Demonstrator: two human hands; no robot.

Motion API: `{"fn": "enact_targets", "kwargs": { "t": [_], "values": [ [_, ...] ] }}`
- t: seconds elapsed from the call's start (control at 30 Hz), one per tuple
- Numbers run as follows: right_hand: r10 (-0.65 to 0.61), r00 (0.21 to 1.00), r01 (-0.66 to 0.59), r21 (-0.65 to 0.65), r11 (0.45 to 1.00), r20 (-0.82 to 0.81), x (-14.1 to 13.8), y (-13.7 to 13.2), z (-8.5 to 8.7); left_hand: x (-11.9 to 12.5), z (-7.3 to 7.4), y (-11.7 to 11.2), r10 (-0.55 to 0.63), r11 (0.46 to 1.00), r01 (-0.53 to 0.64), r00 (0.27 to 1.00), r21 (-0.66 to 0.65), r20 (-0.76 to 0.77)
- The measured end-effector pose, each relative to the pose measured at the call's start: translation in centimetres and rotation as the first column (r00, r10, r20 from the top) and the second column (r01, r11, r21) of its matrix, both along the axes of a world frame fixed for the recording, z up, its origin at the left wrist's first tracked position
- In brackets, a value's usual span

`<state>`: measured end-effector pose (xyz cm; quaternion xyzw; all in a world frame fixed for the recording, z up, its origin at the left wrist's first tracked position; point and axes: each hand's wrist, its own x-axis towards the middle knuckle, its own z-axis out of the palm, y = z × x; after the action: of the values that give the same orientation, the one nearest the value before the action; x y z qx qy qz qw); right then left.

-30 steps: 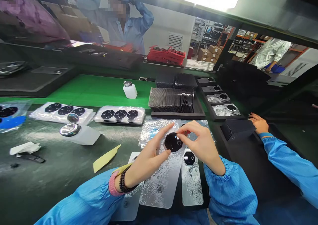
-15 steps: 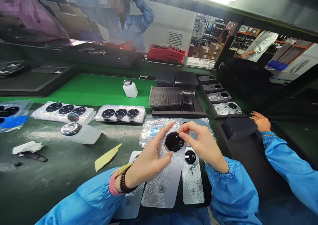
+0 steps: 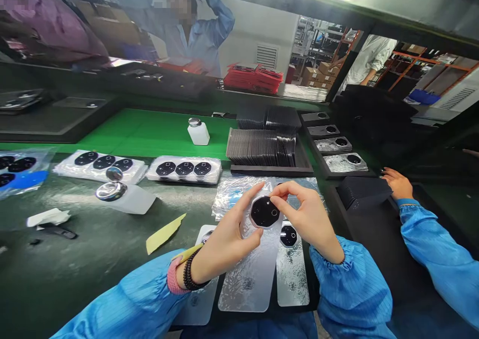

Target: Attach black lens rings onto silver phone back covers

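Observation:
A silvery phone back cover [image 3: 249,269] is tilted up in front of me, with a black octagonal camera lens cover [image 3: 265,211] at its top end. My left hand [image 3: 228,239] holds the back cover from its left side, thumb and index finger spread around the lens cover, the other fingers hidden. At the lens cover's upper right edge, my right hand [image 3: 305,214] pinches with thumb and index finger. Two more back covers lie either side: the right one [image 3: 292,274] bears a black lens cover, while the left one [image 3: 198,301] is partly behind my left arm.
Stacks of black lens covers in clear trays [image 3: 183,169] lie at left. Nearby are a white pump bottle [image 3: 130,199], yellow paper [image 3: 164,234] and black tweezers [image 3: 62,230]. A rack of dark plates [image 3: 262,147] stands behind. A co-worker's hand [image 3: 398,183] rests by black pads at right.
The view has shifted slightly, moving most things a little rightward. Both my hands keep nearly the same hold on the back cover and lens cover. A background person has moved left.

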<state>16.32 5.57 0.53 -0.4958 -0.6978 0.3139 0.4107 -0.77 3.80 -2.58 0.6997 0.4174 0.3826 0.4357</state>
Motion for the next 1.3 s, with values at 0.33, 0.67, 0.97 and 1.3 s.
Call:
{"fn": "enact_targets", "kwargs": {
  "t": [0.33,0.67,0.97,1.3],
  "values": [
    [-0.026,0.996,0.023,0.034,0.999,0.088,0.0,-0.2,0.1,0.1,0.4,-0.1,0.004,0.999,-0.002,0.999,-0.044,0.037],
    [-0.048,0.992,0.041,0.064,0.997,0.117,-0.1,-0.5,0.3,0.2,-0.5,-0.3,0.041,0.999,-0.042,0.997,0.011,0.068],
    [-0.057,0.993,0.048,0.089,0.995,0.101,-0.2,-0.6,0.2,0.2,-1.2,-0.3,0.080,0.996,-0.083,0.993,0.035,0.083],
    [-0.055,0.991,0.041,0.120,0.992,0.119,-0.2,-0.7,0.2,0.3,-1.1,-0.4,0.069,0.997,-0.072,0.993,0.019,0.098]
  ]
}}
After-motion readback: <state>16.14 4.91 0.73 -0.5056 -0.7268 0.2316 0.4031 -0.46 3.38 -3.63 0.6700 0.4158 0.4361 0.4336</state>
